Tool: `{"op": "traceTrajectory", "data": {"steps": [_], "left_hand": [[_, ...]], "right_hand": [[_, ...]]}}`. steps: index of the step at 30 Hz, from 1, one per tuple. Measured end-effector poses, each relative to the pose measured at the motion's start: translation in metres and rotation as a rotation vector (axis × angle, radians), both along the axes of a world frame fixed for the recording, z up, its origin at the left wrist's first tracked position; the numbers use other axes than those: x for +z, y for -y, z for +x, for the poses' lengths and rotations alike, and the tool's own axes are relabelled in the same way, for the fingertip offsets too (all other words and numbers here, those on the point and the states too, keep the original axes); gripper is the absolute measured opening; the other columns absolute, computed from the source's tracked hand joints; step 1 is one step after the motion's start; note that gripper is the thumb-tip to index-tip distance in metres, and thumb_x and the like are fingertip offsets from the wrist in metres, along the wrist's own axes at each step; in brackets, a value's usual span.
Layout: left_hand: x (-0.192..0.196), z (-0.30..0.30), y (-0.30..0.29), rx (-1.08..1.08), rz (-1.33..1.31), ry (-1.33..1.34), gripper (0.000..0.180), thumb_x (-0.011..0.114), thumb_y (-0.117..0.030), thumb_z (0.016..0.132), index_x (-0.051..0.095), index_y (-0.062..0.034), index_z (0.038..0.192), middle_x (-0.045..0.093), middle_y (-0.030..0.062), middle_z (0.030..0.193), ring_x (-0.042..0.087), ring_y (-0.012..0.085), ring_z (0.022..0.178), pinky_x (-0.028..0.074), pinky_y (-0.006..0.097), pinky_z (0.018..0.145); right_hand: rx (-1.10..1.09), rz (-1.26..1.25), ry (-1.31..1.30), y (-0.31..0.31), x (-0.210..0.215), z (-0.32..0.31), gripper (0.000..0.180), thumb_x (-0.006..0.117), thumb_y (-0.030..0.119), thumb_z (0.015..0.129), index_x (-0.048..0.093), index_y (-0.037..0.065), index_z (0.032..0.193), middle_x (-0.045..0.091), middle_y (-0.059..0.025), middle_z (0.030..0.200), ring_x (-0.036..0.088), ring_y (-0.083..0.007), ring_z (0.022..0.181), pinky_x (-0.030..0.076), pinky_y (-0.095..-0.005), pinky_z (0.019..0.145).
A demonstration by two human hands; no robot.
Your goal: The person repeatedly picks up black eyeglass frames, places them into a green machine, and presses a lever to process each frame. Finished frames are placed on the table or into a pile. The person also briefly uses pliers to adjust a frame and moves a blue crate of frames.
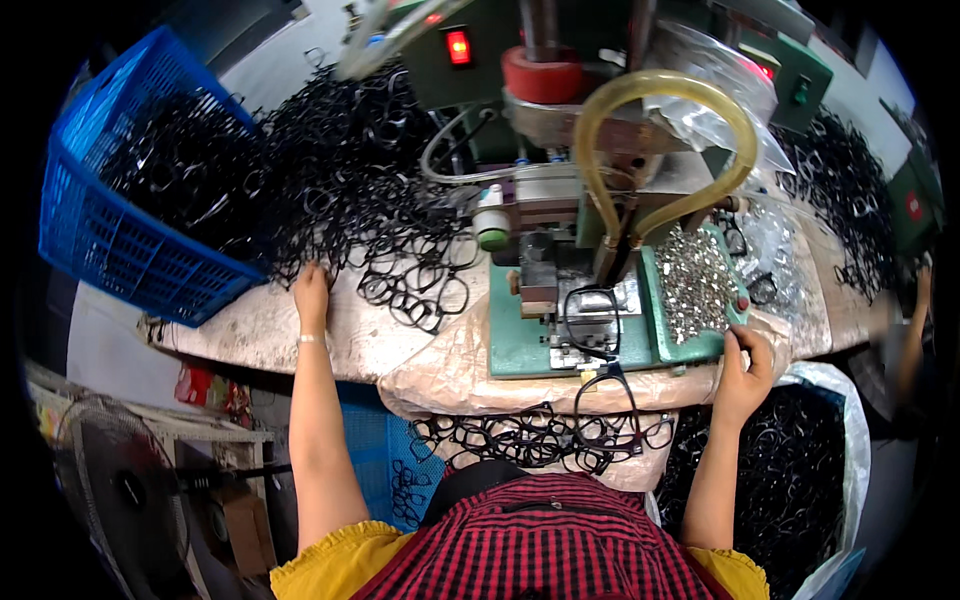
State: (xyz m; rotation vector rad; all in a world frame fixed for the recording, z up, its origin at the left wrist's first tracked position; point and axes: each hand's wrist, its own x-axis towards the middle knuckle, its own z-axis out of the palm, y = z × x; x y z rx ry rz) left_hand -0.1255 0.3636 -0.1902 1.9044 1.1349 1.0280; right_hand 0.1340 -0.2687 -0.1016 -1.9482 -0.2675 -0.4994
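My left hand (312, 290) reaches to the near edge of a heap of black eyeglass frames (350, 170). Its fingers are bent together there, and I cannot make out what is between them. One eyeglass frame (592, 318) sits in the fixture of a green bench press (540, 275); another frame (607, 410) hangs toward me just in front of it. At the near right corner of a green tray (700, 352) full of small metal parts (688, 285), my right hand (746, 368) is closed, thumb against fingers. Whatever it grips is too small to tell.
A blue plastic basket (180, 255) of frames stands at the left. Several frames (520, 436) lie on a ledge by my lap. A white sack (855, 440) of dark frames is at the lower right. A fan (125, 480) stands lower left; another person's arm (918, 320) shows far right.
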Motion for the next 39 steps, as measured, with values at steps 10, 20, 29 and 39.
{"op": "traceTrajectory", "data": {"steps": [10,20,29,39], "left_hand": [[0.126,0.089,0.178,0.205,0.597,-0.355,0.018,0.057,-0.017,0.091,0.064,-0.0012,0.096,0.066,0.0143,0.095,0.056,0.0342,0.09,0.045,0.041,0.079],[0.156,0.105,0.3,-0.44,0.109,0.722,0.017,0.047,-0.012,0.101,0.052,-0.0004,0.112,0.061,0.0074,0.099,0.06,0.0137,0.088,0.053,0.028,0.076],[0.196,0.112,0.362,-1.228,0.694,0.395,0.015,0.06,-0.014,0.087,0.067,-0.0101,0.1,0.071,0.0094,0.102,0.066,0.023,0.078,0.05,0.047,0.088],[0.177,0.129,0.366,-1.263,0.87,0.348,0.02,0.067,-0.017,0.078,0.071,-0.0109,0.096,0.071,0.0024,0.108,0.045,0.0162,0.058,0.049,0.044,0.085]], "right_hand": [[0.53,0.221,0.078,-0.104,0.08,-0.005,0.016,0.068,0.0,0.074,0.067,0.001,0.09,0.066,-0.0072,0.086,0.062,-0.019,0.083,0.047,-0.0304,0.078],[0.682,0.624,-0.288,-0.123,0.087,-0.026,0.044,0.066,-0.004,0.08,0.049,-0.005,0.12,0.065,-0.0054,0.088,0.058,-0.0092,0.087,0.045,-0.0235,0.082],[0.674,0.303,-0.185,-0.096,0.093,-0.021,0.028,0.065,0.004,0.08,0.065,0.003,0.108,0.067,-0.0099,0.109,0.059,-0.0209,0.109,0.043,-0.0323,0.098],[0.106,-0.381,0.193,-0.051,0.014,0.035,0.012,0.071,0.01,0.074,0.071,0.005,0.085,0.061,-0.0199,0.119,0.05,-0.0369,0.122,0.038,-0.0437,0.103]]}}
